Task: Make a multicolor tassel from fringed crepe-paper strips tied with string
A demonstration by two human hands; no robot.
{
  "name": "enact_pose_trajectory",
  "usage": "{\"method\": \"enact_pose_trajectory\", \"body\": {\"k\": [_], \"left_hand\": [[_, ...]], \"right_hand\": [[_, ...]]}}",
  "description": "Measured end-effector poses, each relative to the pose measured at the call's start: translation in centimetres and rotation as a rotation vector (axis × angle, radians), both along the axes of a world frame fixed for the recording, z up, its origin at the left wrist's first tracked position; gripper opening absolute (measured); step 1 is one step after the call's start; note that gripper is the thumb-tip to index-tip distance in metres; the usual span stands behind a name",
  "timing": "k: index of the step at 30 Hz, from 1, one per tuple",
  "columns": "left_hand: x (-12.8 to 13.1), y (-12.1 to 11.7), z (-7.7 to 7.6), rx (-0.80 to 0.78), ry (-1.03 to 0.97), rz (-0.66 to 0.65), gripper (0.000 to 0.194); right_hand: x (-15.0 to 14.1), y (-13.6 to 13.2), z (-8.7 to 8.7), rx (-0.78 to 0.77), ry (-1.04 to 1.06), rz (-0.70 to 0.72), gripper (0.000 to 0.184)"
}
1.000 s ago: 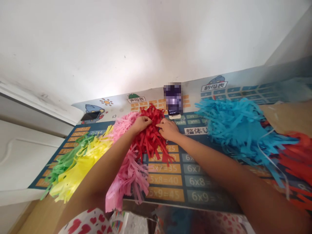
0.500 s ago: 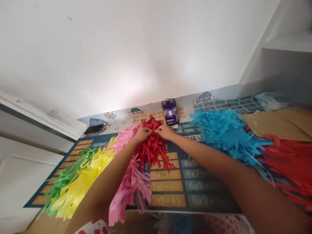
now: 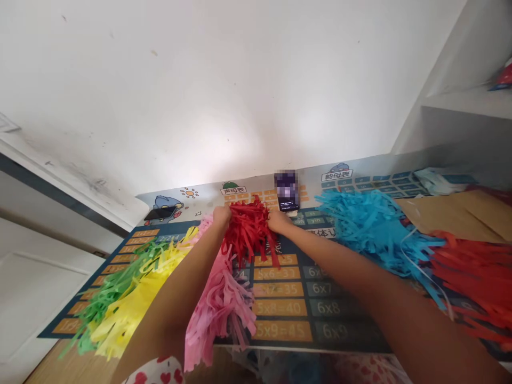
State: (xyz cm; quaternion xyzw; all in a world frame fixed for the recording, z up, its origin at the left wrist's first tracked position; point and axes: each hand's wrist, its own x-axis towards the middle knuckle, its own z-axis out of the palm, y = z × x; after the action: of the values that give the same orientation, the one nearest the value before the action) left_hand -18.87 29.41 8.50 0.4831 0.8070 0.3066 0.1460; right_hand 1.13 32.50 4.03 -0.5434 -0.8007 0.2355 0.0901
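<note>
A bunch of dark red fringed tissue paper, a tassel (image 3: 248, 224), lies spread between my two hands at the middle of the table. My left hand (image 3: 222, 214) is closed at its left edge, fingers curled around the paper strips. At the right edge my right hand (image 3: 277, 221) is closed too, its fingertips partly hidden by the strips. Pink tassels (image 3: 226, 304) lie under and beside my left forearm. Left of them are a yellow tassel (image 3: 138, 298) and a green tassel (image 3: 110, 290).
A phone with a lit screen (image 3: 288, 194) leans against the wall behind my right hand. A dark phone (image 3: 162, 213) lies at the back left. To the right are a blue tassel (image 3: 364, 224), an orange-red tassel (image 3: 476, 272) and brown paper (image 3: 452, 216). A printed mat (image 3: 280, 308) covers the table.
My hands have moved apart from the middle of the red tassel to its left and right edges. The tassel is spread wider between them. The view has shifted slightly.
</note>
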Motion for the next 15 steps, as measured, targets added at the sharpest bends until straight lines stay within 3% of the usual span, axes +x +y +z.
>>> {"method": "enact_pose_trajectory", "body": {"k": [3,7,12,15], "left_hand": [[0.8,-0.3,0.1,0.009,0.077,0.061,0.037],[1.9,-1.1,-0.2,-0.027,0.132,-0.023,0.038],[2.7,-1.1,0.3,-0.025,0.152,-0.076,0.012],[2.9,-0.8,1.7,0.063,0.170,0.009,0.016]], "right_hand": [[-0.1,-0.6,0.1,0.038,-0.040,0.009,0.030],[0.0,-1.8,0.4,0.175,-0.060,0.064,0.036],[-1.3,-2.4,1.2,0.359,-0.040,0.357,0.028],[-2.1,-1.7,1.1,0.364,-0.068,0.492,0.032]]}}
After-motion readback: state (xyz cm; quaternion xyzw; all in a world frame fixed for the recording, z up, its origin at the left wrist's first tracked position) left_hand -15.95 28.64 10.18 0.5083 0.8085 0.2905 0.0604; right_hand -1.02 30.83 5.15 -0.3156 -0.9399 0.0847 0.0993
